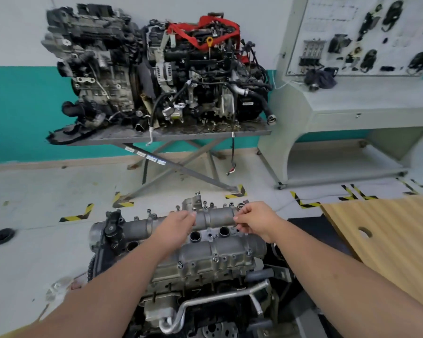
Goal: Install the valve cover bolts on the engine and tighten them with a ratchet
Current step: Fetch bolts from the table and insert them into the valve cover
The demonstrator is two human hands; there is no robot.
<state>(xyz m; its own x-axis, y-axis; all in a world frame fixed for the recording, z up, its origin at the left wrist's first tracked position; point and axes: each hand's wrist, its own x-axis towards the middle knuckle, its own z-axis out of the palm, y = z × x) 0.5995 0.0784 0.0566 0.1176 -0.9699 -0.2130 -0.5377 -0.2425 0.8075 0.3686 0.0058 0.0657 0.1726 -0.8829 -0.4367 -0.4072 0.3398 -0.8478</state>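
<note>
Both grips curled over valve cover (213,219), left hand (175,226), right hand (257,220), contents unclear, cover lying left-right

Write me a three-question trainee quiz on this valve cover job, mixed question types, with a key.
1. True or false: a ratchet is in the right hand.
2. Multiple choice: where are both hands working? A) on the valve cover of the near engine; B) on the two engines on the far stand; C) on the wooden board.
3. Short answer: what colour is the strap over the far right-hand engine?

Key: 1 false, no ratchet shows; the fingers pinch something small, too small to identify. 2 A; the left hand is there too. 3 red.
</note>
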